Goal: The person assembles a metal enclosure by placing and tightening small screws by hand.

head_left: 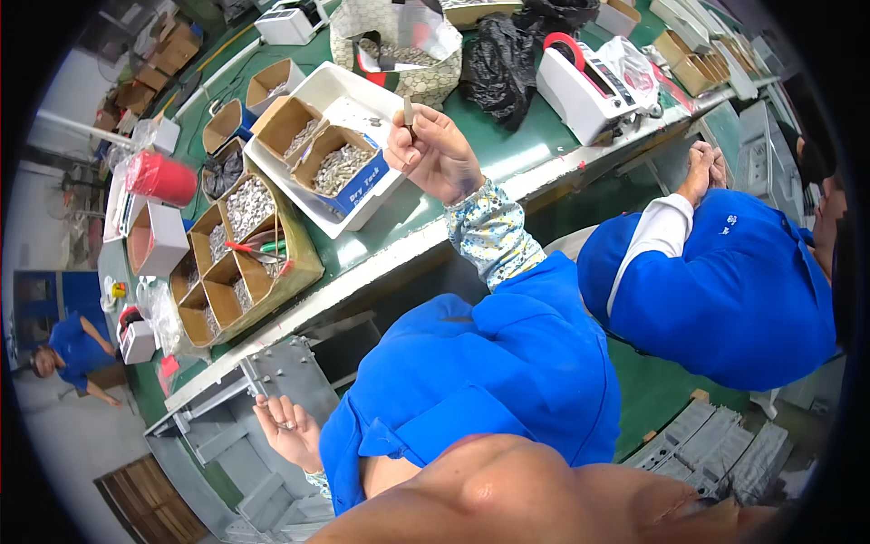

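Note:
My right hand (432, 154) is raised over the workbench, its thumb and fingers pinching a small pointed metal piece (409, 115) upright. The piece is pale at its tip and dark at its lower end. Just beside that hand is a white tray (391, 195) with two cardboard boxes of small metal parts (342, 170) and some loose bits. Lower down on the left, my left hand (292, 433) is closed with curled fingers. Something small seems to be between them, too small to name. It is nearest a grey metal casing (292, 374) below the bench edge.
A divided cardboard box (294, 263) of small parts holds red-handled and green-handled tools. Behind stand a patterned bag (439, 77), a black plastic bag (497, 68) and a white tape dispenser (580, 95). A co-worker in blue (716, 281) sits close on my right; another person (77, 349) is far left.

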The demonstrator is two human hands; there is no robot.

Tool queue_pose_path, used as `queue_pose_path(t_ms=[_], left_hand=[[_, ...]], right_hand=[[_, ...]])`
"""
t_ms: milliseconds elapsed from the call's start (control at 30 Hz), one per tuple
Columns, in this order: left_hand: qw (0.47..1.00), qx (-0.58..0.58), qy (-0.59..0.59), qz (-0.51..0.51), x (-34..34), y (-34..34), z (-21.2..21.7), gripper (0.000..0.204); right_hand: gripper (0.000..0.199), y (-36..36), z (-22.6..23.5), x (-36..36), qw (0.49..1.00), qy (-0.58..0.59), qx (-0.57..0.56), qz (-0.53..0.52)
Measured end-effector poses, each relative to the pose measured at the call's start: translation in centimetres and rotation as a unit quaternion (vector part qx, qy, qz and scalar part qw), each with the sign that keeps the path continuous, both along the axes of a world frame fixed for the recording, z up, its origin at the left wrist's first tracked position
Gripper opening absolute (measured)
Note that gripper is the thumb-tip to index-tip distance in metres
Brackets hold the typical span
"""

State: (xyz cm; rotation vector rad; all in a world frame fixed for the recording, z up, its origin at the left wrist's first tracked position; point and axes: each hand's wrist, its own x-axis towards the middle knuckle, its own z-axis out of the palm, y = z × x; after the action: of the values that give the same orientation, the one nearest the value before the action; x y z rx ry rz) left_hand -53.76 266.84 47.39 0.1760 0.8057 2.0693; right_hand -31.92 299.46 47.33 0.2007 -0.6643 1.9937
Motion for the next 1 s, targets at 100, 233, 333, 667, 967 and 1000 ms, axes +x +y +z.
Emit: queue_pose_path(t_ms=[100, 233, 333, 667, 967, 1000], left_hand=[[0.995, -0.070, -0.066, 0.034, 0.4, 0.2, 0.3, 0.020], [0.997, -0.033, -0.071, -0.014, 0.4, -0.1, -0.4, 0.020], [0.998, -0.014, -0.057, -0.036, 0.6, -0.2, -0.3, 0.021], [1.000, -0.011, -0.010, -0.006, 2.1, -1.4, -0.3, 0.032], [0.885, 0.169, -0.397, 0.178, 2.5, -3.3, -0.2, 0.010], [0.884, 0.168, -0.397, 0.181, 2.8, -3.3, 0.2, 0.010]], right_hand=[[0.014, -1.0, 0.6, 1.6, 1.000, -0.011, -0.004, -0.019], [0.009, -1.9, 0.8, 3.2, 0.995, -0.015, 0.021, -0.095], [0.011, -2.2, 0.6, 3.5, 0.992, -0.023, 0.067, -0.105], [0.014, -3.0, -2.0, 0.7, 0.975, -0.190, -0.035, -0.113], [0.017, -2.4, -5.0, -2.0, 0.957, -0.246, -0.082, -0.132], [0.017, -2.5, -5.1, -2.4, 0.953, -0.262, -0.083, -0.129]])
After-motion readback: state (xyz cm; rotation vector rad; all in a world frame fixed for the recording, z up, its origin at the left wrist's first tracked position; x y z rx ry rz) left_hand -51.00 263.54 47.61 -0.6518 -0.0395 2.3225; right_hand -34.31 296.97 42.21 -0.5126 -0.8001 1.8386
